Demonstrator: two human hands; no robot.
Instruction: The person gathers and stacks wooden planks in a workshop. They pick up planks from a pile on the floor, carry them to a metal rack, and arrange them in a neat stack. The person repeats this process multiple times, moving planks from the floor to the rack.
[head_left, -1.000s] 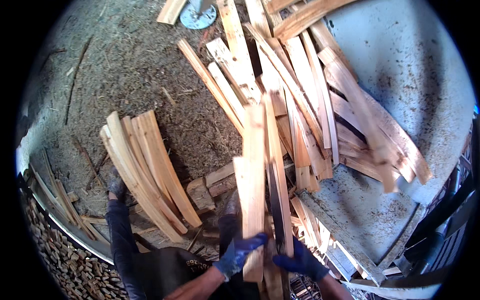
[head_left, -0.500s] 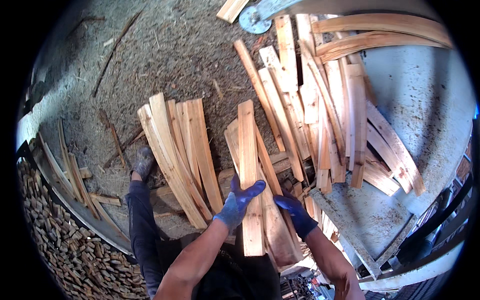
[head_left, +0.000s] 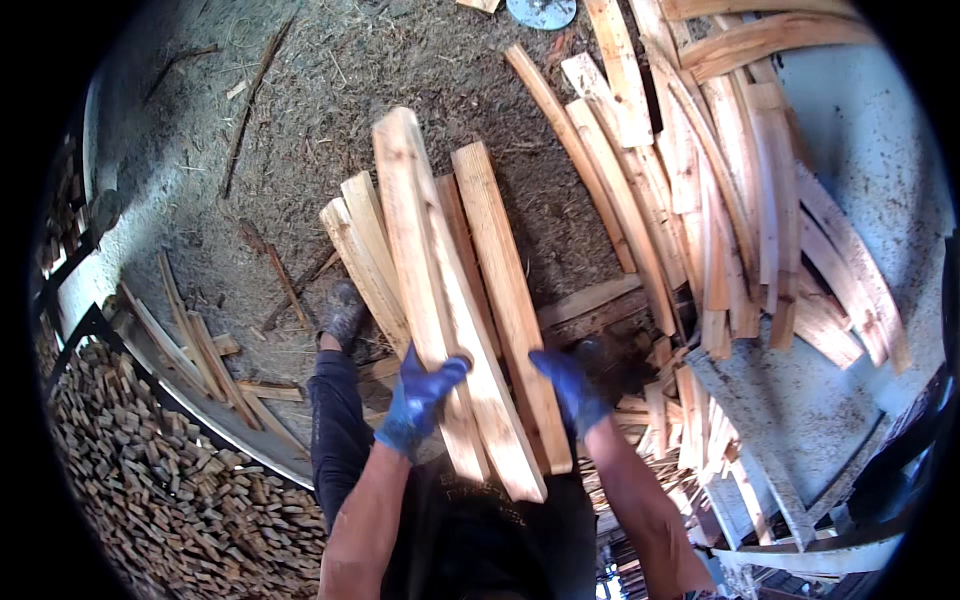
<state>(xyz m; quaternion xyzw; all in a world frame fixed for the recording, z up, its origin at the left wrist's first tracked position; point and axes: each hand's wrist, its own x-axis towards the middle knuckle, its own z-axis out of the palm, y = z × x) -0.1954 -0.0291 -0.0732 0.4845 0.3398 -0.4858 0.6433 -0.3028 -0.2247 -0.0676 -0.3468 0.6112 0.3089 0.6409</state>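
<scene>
Both my hands wear blue gloves and grip a bundle of long wooden slats from its two sides. My left hand is closed on the bundle's left side, its thumb lying over the top slats. On the other side my right hand presses its thumb against the rightmost slat; its other fingers are hidden. The bundle lies tilted, with its far end toward the upper left. It partly covers a group of slats on the left.
Many loose slats lie at the right, partly on a grey metal surface. A large pile of split wood fills the lower left beyond a curved pale edge. My boot stands on the debris-strewn ground.
The bundle has moved left from beside the left-hand slats to partly over them. Both hands have moved with it, and the whole view has shifted.
</scene>
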